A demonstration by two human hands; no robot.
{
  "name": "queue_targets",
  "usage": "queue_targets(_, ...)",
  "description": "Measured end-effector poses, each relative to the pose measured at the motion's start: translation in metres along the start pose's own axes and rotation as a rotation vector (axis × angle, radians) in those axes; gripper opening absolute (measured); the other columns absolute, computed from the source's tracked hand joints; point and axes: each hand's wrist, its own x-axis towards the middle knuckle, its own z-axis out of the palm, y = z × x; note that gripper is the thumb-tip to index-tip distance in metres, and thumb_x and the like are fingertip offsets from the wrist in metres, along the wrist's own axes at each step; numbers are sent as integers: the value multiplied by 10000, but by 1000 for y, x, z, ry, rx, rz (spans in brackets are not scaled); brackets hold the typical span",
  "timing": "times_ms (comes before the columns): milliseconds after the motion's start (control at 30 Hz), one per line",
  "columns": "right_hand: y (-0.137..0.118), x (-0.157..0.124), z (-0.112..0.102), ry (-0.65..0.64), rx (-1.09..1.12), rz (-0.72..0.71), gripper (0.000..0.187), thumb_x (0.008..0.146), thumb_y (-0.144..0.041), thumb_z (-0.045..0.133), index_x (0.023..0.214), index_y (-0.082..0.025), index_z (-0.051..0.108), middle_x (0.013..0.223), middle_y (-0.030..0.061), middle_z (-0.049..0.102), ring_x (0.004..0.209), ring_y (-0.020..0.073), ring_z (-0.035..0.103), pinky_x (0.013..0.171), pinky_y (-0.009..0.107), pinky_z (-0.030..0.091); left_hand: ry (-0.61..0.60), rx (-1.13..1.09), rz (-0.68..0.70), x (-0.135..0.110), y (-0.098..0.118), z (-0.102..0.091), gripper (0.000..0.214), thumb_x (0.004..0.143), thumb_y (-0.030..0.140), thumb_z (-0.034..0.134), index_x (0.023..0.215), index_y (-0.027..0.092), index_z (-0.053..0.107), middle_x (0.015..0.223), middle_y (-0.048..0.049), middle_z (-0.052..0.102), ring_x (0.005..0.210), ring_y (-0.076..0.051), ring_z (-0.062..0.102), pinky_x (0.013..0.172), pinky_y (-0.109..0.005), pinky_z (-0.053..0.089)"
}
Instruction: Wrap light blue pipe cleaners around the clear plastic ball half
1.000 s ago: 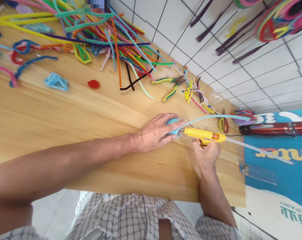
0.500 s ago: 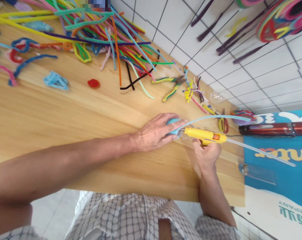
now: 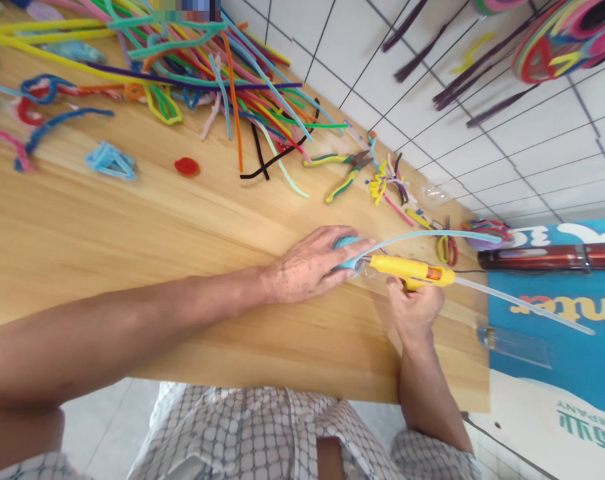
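My left hand (image 3: 315,265) is closed around a light blue coil of pipe cleaner (image 3: 348,245), low over the wooden table. From the coil a loose light blue pipe cleaner strand (image 3: 432,233) arcs out to the right. My right hand (image 3: 416,310) grips a yellow hot glue gun (image 3: 407,269) by its handle. The gun's metal nozzle points left and meets the coil's right side, or nearly so; whether it touches I cannot tell. A long clear glue stick (image 3: 522,305) juts from the gun's back end.
Many coloured pipe cleaners (image 3: 262,100) are heaped at the back left. Green-yellow pliers (image 3: 347,170) lie beyond my hands, with yellow-red scissors (image 3: 447,250) to their right. A dark red flask (image 3: 547,257) lies at the right. White tiles (image 3: 382,93) bound the table's far side.
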Motion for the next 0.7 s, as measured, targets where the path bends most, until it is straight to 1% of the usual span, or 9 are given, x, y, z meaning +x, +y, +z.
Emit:
queue_targets(167,-1,0,0,1,23,11,167,746,-383,656,812,-240,708,816,73,791,811,297,765,836,446,630,-5,-1,-5,0,0,-1,566,1135,338,544,1689,236,477,1574,-199,576,1477,-318,583,1260,-528,533)
queue_targets(300,-2,0,-1,-13,17,20,160,752,-403,660,767,-246,688,762,72,771,773,307,762,812,457,626,-18,-20,-30,0,0,-1,579,1126,324,563,1696,273,475,1587,-184,575,1490,-318,575,1271,-540,523)
queue_targets(400,-2,1,-1,-15,23,22,161,752,-400,660,786,-247,699,785,73,784,798,308,769,823,452,628,-13,-40,-30,-1,0,-1,593,1116,307,577,1699,281,473,1588,-189,575,1486,-327,578,1264,-555,526)
queue_targets(500,-2,0,-1,-10,18,25,162,753,-401,655,788,-249,699,808,75,796,812,301,769,838,449,629,-9,-37,-22,-1,-1,0,595,1118,308,576,1701,274,466,1588,-196,572,1484,-328,580,1262,-554,528)
queue_targets(633,-1,-1,0,-1,-10,12,172,767,-425,648,738,-257,667,753,70,770,762,288,748,821,445,632,-5,-17,-4,-1,-1,0,583,1126,313,561,1696,234,468,1579,-210,568,1486,-329,576,1257,-547,531)
queue_targets(700,-1,-1,0,7,-11,-5,167,769,-422,647,753,-257,670,760,67,771,770,286,750,817,436,634,-3,-19,-5,-1,-1,0,592,1122,302,564,1701,239,462,1582,-208,565,1487,-327,575,1256,-548,531)
